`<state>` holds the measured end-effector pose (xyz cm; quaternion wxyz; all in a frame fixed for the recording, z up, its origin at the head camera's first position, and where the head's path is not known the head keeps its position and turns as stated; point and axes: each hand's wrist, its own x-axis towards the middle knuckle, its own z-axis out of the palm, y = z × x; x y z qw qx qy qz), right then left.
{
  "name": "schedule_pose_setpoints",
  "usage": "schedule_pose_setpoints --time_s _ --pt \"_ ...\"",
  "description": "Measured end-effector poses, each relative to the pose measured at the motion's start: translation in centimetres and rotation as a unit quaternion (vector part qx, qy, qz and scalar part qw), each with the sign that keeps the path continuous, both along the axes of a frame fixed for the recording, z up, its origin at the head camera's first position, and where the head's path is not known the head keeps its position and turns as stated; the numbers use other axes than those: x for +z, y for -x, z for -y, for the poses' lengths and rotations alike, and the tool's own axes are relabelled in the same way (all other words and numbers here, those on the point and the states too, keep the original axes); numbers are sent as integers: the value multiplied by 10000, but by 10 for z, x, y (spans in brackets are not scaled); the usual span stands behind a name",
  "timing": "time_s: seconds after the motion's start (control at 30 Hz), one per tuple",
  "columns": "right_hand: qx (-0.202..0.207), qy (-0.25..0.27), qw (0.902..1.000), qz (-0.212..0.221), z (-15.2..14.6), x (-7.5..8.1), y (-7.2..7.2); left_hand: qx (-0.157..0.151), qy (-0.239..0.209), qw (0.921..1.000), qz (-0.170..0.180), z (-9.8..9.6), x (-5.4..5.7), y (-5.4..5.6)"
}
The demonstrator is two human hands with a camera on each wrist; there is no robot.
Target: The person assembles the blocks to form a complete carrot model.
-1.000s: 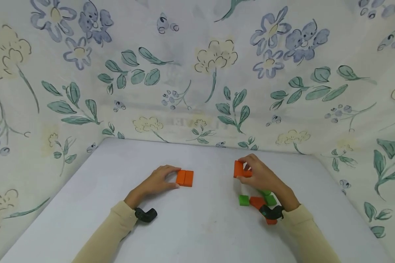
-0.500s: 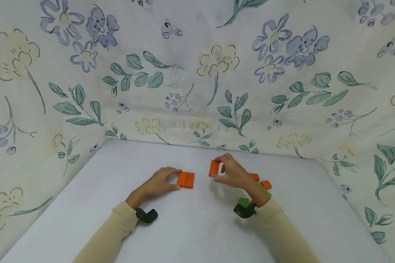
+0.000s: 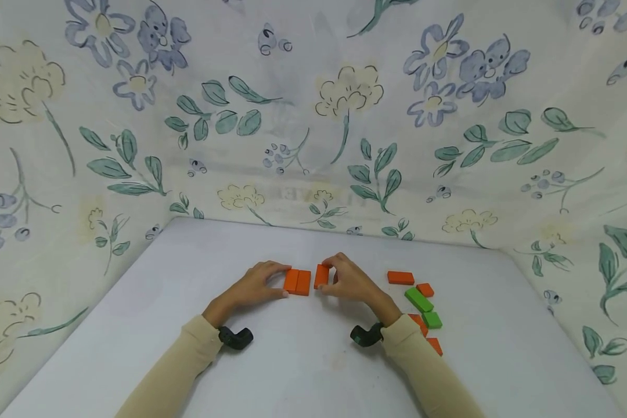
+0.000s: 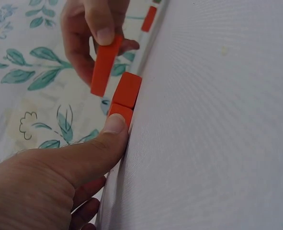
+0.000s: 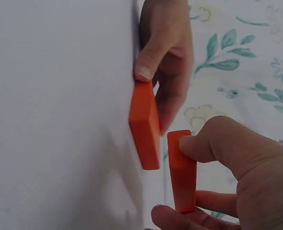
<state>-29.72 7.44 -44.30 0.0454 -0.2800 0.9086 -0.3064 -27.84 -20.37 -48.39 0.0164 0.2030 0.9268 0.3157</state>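
You get soft, even light in the head view, with faint, soft-edged shadows on the white table (image 3: 292, 360) beside your sleeves (image 3: 172, 371). Your right wrist view is dimmer and greyer, a broad soft shadow lying across the table. In both wrist views you see the flowered cloth (image 5: 256, 86) slightly blurred.

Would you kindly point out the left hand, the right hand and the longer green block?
Left hand (image 3: 252, 284): head view, back of the hand.
Right hand (image 3: 352, 280): head view, back of the hand.
Longer green block (image 3: 418, 299): head view, top face.
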Motion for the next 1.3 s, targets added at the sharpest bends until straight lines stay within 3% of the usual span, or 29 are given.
schedule_pose_setpoints --time_s 0.17,0.47,1.3 --pt "45 0 9999 140 4 -10 1 -16 67 10000 -1 1 3 0" --pt "131 -93 9999 -17 10 -21 0 57 46 10000 68 1 8 -3" --pt "237 -220 9994 -79 7 -21 -1 -169 -28 9998 -104 0 3 1"
